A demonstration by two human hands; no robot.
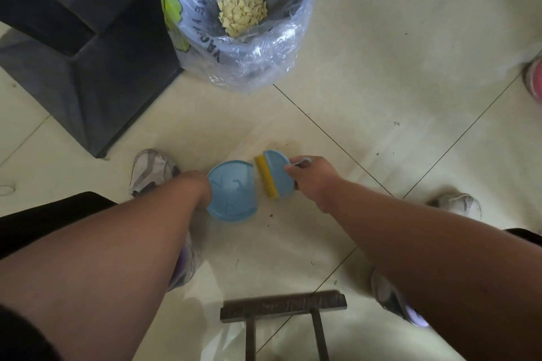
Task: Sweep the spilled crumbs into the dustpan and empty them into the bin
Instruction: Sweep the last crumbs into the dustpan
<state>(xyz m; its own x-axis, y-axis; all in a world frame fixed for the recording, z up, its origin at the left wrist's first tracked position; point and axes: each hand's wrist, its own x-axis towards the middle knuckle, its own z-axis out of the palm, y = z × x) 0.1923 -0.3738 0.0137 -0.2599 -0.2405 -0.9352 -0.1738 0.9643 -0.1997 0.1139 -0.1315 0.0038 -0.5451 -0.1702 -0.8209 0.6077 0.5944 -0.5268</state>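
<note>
Head view – one dustpan in left hand, one brush gripped by right hand; one bin

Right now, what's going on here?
A person is crouched over a tiled floor, holding a blue dustpan flat on the floor with the left hand and a small blue brush with yellow bristles in the right hand, right at the pan's edge. The pan looks empty. The lined bin ahead already holds a pile of pale crumbs; only specks show on the floor.
</note>
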